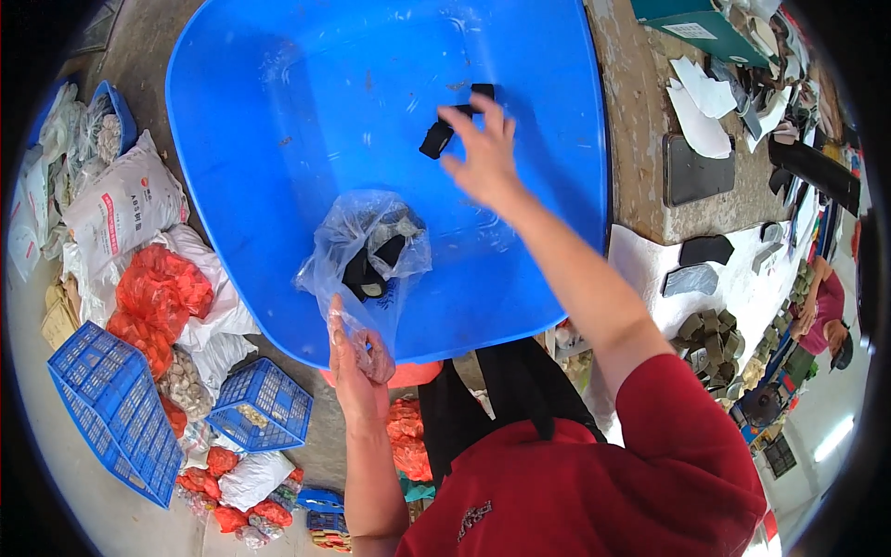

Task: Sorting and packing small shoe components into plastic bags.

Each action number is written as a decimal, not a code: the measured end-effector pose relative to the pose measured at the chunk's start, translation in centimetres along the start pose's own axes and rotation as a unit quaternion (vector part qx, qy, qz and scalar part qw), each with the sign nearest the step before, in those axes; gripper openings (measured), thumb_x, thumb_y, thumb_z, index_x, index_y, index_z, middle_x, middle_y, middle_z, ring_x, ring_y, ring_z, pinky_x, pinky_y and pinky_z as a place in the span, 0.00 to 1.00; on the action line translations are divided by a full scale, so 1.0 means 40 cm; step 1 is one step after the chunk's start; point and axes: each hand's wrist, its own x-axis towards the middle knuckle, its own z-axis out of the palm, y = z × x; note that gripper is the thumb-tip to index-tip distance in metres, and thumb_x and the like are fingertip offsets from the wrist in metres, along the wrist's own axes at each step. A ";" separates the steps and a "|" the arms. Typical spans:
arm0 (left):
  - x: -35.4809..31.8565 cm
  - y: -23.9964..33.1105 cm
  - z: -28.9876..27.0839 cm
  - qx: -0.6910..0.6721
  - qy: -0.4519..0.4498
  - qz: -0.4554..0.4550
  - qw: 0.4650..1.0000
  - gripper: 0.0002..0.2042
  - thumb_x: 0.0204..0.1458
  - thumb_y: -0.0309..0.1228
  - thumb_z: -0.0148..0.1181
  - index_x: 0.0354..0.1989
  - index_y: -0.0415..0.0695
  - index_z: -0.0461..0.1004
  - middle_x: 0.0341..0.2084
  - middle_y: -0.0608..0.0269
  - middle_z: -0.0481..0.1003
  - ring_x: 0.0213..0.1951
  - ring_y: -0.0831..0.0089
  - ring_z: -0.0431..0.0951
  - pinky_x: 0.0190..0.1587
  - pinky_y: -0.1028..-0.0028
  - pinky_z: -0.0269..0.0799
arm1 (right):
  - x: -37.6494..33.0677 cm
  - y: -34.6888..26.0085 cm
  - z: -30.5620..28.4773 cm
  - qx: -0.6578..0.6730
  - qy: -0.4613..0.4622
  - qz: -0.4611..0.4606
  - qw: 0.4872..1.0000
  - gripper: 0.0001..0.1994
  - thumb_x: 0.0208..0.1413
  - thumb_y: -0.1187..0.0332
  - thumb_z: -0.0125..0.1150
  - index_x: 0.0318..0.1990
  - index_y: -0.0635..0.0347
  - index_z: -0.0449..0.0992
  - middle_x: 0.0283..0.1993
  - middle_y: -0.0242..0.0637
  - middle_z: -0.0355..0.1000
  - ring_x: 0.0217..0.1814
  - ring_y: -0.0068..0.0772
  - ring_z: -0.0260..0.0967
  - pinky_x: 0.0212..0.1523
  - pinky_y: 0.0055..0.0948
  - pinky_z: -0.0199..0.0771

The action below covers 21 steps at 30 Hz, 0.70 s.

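Note:
A big blue plastic tub [278,84] fills the upper middle of the view. My left hand [357,367] grips the bunched mouth of a clear plastic bag [357,237] at the tub's near rim; the bag lies inside the tub and holds black and grey pieces. My right hand [483,153] reaches into the tub with fingers spread, its fingertips at a small black piece [445,130] lying on the tub's bottom. I cannot tell whether the fingers grip it.
A concrete bench [640,121] to the right carries white and dark cut pieces. Blue crates [116,408], orange mesh bags [158,292] and white sacks [121,204] lie on the floor at the left. Another person [821,311] works at the far right.

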 end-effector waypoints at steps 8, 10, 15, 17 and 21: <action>-0.003 -0.004 -0.008 0.004 0.005 0.006 1.000 0.26 0.59 0.48 0.42 0.65 0.55 0.49 0.18 0.69 0.62 0.13 0.85 0.55 0.14 0.84 0.47 | 0.140 0.135 0.037 -0.149 -0.170 -0.035 0.974 0.20 0.44 0.76 0.58 0.46 0.45 0.71 0.57 0.41 0.58 0.59 0.50 0.53 0.57 0.47 0.55; -0.003 0.002 -0.019 -0.004 -0.012 0.008 1.000 0.26 0.59 0.48 0.42 0.65 0.55 0.49 0.19 0.69 0.62 0.14 0.85 0.56 0.15 0.84 0.47 | 0.113 0.141 0.032 -0.072 -0.070 0.053 0.994 0.16 0.44 0.75 0.58 0.44 0.51 0.71 0.51 0.41 0.66 0.53 0.45 0.63 0.53 0.44 0.62; -0.003 0.008 -0.004 -0.002 0.003 0.012 1.000 0.26 0.59 0.48 0.42 0.65 0.55 0.50 0.18 0.71 0.61 0.16 0.86 0.57 0.15 0.84 0.48 | -0.042 0.033 0.012 0.413 -0.122 0.214 0.877 0.16 0.41 0.71 0.61 0.41 0.60 0.71 0.35 0.42 0.72 0.39 0.37 0.71 0.39 0.34 0.71; -0.010 0.011 -0.007 -0.004 -0.002 0.017 1.000 0.26 0.59 0.48 0.42 0.65 0.56 0.50 0.18 0.71 0.60 0.16 0.86 0.57 0.16 0.85 0.49 | -0.118 -0.100 -0.018 0.437 -0.251 0.203 0.839 0.21 0.42 0.70 0.63 0.46 0.63 0.69 0.40 0.42 0.72 0.45 0.32 0.69 0.45 0.33 0.69; -0.021 0.026 -0.006 -0.002 -0.011 0.035 0.999 0.27 0.59 0.48 0.42 0.65 0.57 0.47 0.18 0.71 0.60 0.15 0.86 0.56 0.15 0.85 0.48 | -0.179 -0.220 -0.005 0.511 -0.414 0.081 0.749 0.32 0.43 0.66 0.67 0.58 0.56 0.62 0.57 0.40 0.61 0.57 0.34 0.61 0.55 0.35 0.62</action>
